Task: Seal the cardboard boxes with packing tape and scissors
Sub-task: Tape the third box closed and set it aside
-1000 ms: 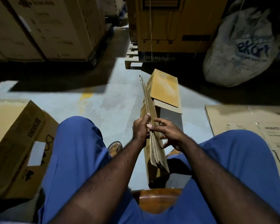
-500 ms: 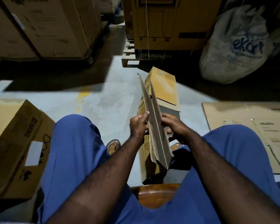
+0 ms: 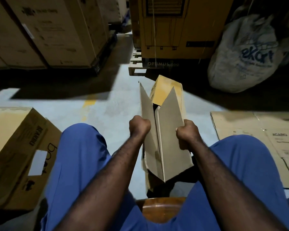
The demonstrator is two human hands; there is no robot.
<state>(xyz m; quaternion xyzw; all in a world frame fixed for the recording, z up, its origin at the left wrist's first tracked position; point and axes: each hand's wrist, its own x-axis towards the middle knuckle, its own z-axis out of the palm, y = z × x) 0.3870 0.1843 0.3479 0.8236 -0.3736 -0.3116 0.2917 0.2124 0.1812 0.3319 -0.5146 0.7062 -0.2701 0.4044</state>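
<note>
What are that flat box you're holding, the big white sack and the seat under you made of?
Flat box: likely cardboard, matte brown; its panels bend along sharp creases. White sack: probably woven plastic, faintly shiny, crumpled, printed blue lettering. Seat: looks like varnished wood, reddish-brown with glossy highlights.

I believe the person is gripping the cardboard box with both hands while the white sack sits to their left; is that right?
Not quite: the head view shows the white sack at the person's right, not left. The left hand and right hand do grip the cardboard box.
</note>
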